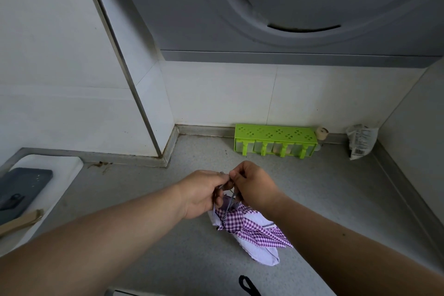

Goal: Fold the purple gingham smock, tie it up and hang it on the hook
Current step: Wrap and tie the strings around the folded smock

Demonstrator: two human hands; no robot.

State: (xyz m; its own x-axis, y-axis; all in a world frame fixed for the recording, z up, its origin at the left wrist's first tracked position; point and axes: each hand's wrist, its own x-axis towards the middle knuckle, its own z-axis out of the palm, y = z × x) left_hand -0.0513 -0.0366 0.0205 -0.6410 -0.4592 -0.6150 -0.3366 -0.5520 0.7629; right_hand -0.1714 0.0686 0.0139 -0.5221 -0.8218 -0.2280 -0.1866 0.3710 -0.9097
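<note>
hands first: we see the left hand (204, 193) and right hand (254, 185) close together, both pinching a thin tie (228, 202) above the folded purple gingham smock (249, 228), which lies bundled on the grey bench (168, 235) beneath them, well apart from the green rack (274, 139).

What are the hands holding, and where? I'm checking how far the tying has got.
Both the left hand and right hand pinch the thin tie strings at the top of the folded smock, which rests on the counter.
</note>
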